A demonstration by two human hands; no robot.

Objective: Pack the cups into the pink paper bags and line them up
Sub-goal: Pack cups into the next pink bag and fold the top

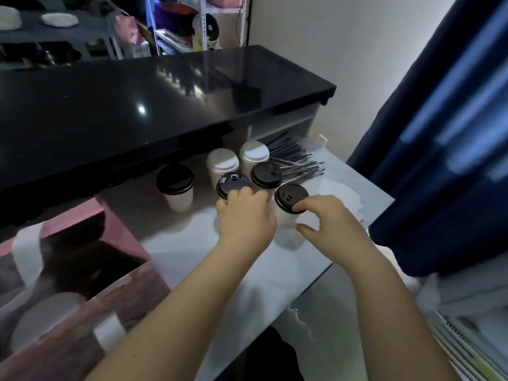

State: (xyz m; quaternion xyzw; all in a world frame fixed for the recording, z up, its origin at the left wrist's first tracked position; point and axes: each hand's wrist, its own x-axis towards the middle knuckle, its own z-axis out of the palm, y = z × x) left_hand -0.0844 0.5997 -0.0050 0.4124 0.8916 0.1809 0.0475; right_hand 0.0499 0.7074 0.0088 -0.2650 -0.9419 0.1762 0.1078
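Right hand (325, 220) pinches cup (286, 216), lid (288, 196) round (black)

There is one view, from a camera worn on the person's head. It looks forward and down with a wide angle, so the edges bend. The left hand (244, 215) and right hand (327, 218) lie close, in the middle, at the cups (266, 174). The pink paper bag (82, 215) is very near at the left and blurred. The black counter (137, 105) lies far.
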